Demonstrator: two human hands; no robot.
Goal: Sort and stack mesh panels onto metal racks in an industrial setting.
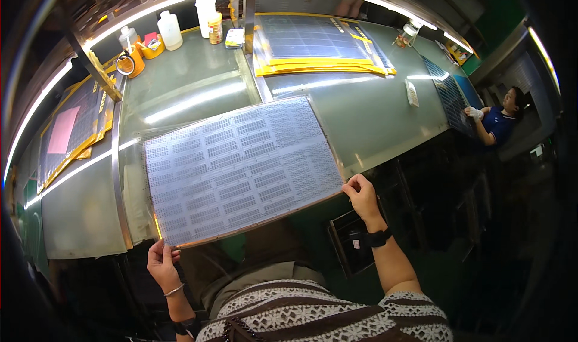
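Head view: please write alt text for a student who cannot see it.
A person's left hand and right hand hold a large patterned sheet by its near corners, partly over a shiny greenish worktop. Behind it are white bottles and yellow-edged panels; at right, a co-worker is beside a dark gridded panel.

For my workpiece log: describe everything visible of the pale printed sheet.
The pale printed sheet looks thin, rectangular and bluish-white, perhaps plastic film, with dark marks in blocks at left and specks at right. It slants, unfolded, over the bench, near edge apparently overhanging. The left grip and right grip hold its near corners.
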